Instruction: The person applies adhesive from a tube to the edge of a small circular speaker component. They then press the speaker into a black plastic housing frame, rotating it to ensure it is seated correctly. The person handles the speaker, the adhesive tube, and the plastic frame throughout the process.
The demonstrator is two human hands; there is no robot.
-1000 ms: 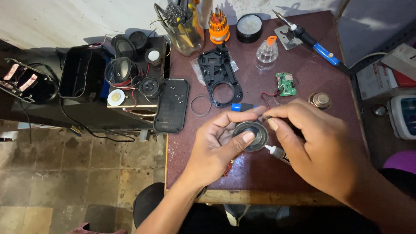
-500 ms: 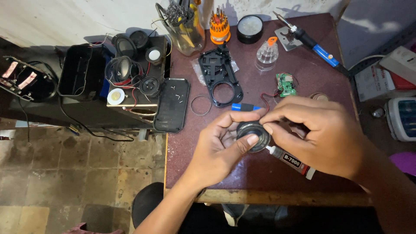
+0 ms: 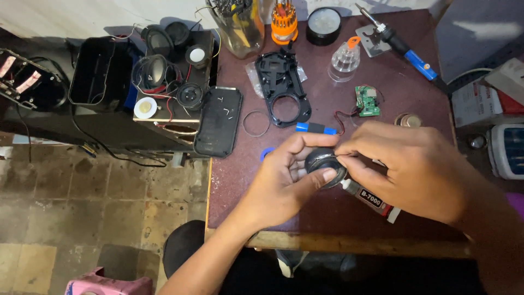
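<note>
Table (image 3: 245, 180): one, dark red-brown, cluttered. Left of it, off the edge, sits one open black housing (image 3: 101, 79) beside a wooden box on which we count at least four loose speaker cones, wires tangled among them.

Two hands, both the person's own. Left hand (image 3: 278, 183) is curled shut, gripping the small round driver (image 3: 322, 162) between thumb and fingers, just above the tabletop near the front edge. Right hand (image 3: 415, 164) is closed in a fine pinch at the driver's right rim. What sits between those fingertips is too small for us to tell, maybe a thin wire.

One black grille panel (image 3: 218, 121) lies at the table's left edge. One black plastic frame (image 3: 284, 87) with a round cut-out lies just right of it. One soldering iron (image 3: 406, 49) with a blue handle is at the far right. One glue tube (image 3: 371, 198) lies on the table under the right hand, its nozzle pointing at the driver and near it.

We judge the step in hand as fine work on the driver's rim, one hand bracing and the other doing the detail. In our judgement any move from here calls for a steady left grip and a light right pinch. The glue is within easy reach.

Smaller bits:
- One green circuit board (image 3: 367, 101) with red and black leads.
- One blue cylinder (image 3: 315, 129) just above the left hand's fingers.
- One thin ring (image 3: 256, 123) between the panel and the frame.
</note>
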